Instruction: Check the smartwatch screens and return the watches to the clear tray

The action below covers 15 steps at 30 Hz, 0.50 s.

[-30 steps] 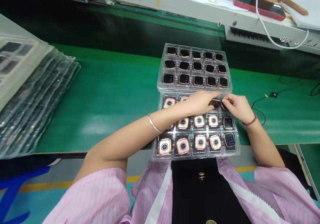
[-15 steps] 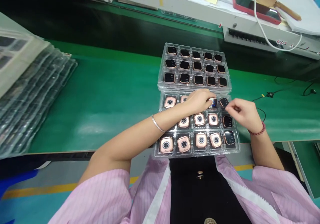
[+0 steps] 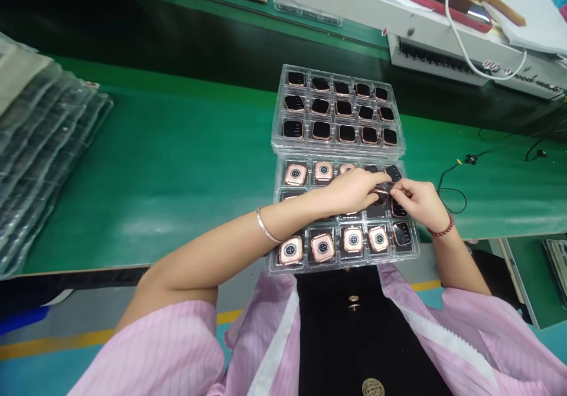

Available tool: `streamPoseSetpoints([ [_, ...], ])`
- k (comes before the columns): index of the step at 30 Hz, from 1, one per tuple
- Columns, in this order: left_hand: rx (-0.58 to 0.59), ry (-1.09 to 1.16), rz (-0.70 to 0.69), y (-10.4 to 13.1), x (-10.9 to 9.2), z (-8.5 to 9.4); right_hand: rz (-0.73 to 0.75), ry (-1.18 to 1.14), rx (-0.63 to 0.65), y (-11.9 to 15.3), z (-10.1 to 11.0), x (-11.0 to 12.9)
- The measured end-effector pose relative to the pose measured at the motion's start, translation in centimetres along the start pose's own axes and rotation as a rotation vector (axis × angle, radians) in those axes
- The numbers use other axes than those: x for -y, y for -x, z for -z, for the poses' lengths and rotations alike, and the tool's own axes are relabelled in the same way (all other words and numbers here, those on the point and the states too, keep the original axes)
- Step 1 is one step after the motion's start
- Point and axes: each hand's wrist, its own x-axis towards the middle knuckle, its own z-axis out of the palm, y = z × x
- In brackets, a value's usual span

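Note:
A clear plastic tray [image 3: 275, 269] in front of me holds smartwatch bodies in pockets. Several lie with pink-gold backs up, such as the watch body [image 3: 322, 247] in the near row; the right column shows dark screens. Over the middle row, my left hand [image 3: 354, 188] grips one smartwatch [image 3: 380, 196] between thumb and fingers, tilted above its pocket. Close by on the right, my right hand [image 3: 420, 202] is closed in a pinch at that watch's edge; what its fingertips hold, if anything, is hidden. My left hand and forearm cover part of the tray.
Behind stands another clear tray [image 3: 277, 146] of watches, screens up. Stacked trays [image 3: 48, 148] sit at the left on the green table [image 3: 177, 148]. A thin black cable [image 3: 452, 189] lies to the right. A shelf above carries a red-edged phone [image 3: 447, 3] and papers.
My left hand has moved from the far row to the middle row, where it lifts a watch. My right hand has come in beside it. The fourth far-row watch now lies screen up.

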Motion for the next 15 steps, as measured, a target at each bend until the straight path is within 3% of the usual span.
streamPoseSetpoints([
  [5, -0.036, 0.082, -0.004, 0.0, 0.5, -0.6, 0.038, 0.076, -0.016, 0.7, -0.8, -0.3],
  [11, 0.086, -0.068, -0.027, 0.7, -0.5, -0.9, 0.019, 0.138, -0.267, 1.8, 0.1, 0.1],
  [13, 0.090, -0.136, -0.007, 0.8, -0.7, -0.9, 0.055, 0.084, -0.199, 3.2, 1.1, 0.9],
  [15, 0.062, -0.174, 0.010, 0.8, -0.7, -0.6, 0.155, 0.046, 0.038, 4.6, 1.7, 1.7],
])
